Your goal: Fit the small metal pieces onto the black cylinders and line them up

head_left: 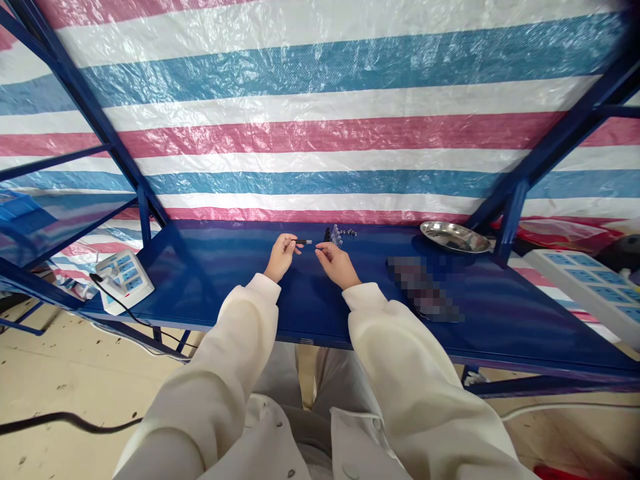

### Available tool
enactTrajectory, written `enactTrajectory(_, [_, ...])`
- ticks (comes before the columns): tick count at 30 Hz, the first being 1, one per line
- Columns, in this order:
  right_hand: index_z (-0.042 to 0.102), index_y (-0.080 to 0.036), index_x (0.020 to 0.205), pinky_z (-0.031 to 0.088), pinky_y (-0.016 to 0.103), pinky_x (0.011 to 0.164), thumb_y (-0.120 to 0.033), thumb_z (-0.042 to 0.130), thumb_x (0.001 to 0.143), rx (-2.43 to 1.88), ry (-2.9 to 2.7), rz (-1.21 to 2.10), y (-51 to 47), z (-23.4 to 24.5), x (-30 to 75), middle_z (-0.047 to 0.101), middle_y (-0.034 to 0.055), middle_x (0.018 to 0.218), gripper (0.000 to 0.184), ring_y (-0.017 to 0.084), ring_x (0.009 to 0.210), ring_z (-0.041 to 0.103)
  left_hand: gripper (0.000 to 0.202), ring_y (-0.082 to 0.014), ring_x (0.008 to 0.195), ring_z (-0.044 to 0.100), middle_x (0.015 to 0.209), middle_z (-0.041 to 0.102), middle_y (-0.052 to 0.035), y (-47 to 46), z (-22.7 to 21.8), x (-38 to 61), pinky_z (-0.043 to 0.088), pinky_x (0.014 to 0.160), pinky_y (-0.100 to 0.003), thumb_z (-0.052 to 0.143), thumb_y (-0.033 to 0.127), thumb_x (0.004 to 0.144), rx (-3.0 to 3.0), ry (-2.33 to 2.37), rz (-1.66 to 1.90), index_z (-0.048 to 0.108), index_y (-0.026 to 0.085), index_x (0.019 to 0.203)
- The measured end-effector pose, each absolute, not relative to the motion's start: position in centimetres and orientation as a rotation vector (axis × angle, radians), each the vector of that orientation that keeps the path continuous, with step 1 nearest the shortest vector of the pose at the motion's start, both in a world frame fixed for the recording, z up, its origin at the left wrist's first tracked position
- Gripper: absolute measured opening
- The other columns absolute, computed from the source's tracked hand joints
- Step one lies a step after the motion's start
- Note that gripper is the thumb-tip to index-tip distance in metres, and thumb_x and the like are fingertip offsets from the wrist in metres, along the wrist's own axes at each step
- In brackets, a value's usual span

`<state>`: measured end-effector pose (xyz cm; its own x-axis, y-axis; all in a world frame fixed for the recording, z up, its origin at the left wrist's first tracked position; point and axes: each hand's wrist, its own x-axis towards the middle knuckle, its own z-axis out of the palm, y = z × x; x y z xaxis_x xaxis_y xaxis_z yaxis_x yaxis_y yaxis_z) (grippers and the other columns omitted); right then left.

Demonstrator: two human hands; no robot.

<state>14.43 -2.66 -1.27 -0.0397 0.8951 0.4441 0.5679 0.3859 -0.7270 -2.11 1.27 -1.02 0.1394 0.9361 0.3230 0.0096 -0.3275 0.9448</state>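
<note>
My left hand (282, 257) is closed in a pinch on a small black stick with a clear end (307, 242), which points right. My right hand (339, 263) faces it across a short gap, thumb and fingertips pressed together; whatever they hold, if anything, is too small to make out. Just behind the right hand stand small black pieces (327, 235) and a cluster of clear pieces (336, 234). Several small shiny metal pieces (349, 233) lie to the right of that cluster. Both hands are above the blue table (225, 267).
A shallow metal dish (454, 237) rests at the back right. Nearer me lies a blurred dark object (425, 290). A white power strip (123, 280) with a black cable sits on the left edge, another power strip (585, 287) at far right. Blue frame posts (143, 210) flank the table before a striped sheet (320, 153).
</note>
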Motion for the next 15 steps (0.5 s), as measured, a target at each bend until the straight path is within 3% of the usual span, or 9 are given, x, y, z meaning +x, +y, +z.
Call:
enactTrajectory(5, [0.057, -0.020, 0.101, 0.044, 0.028, 0.064, -0.044, 0.040, 0.087, -1.293, -1.721, 0.487, -2.8, -1.2, 14.4, 0.062, 0.0034, 0.073, 0.033, 0.016, 0.063, 0.057, 0.018, -0.0109, 0.065, 0.063, 0.084, 0.068, -0.0047, 0.6, -0.9, -2.4, 0.043, 0.063, -0.024, 0.053, 0.032, 0.086, 1.545, 0.866, 1.212, 0.045, 0.017, 0.092])
enactTrajectory(15, [0.045, -0.023, 0.072, 0.039, 0.026, 0.061, -0.041, 0.034, 0.089, -1.301, -1.774, 0.481, -3.3, -0.6, 14.5, 0.055, -0.0008, 0.060, 0.027, 0.014, 0.055, 0.051, 0.027, -0.0130, 0.065, 0.066, 0.087, 0.068, -0.0059, -0.1, -0.6, -2.1, 0.040, 0.055, -0.022, 0.055, 0.040, 0.085, 1.591, 0.797, 1.076, 0.045, 0.016, 0.093])
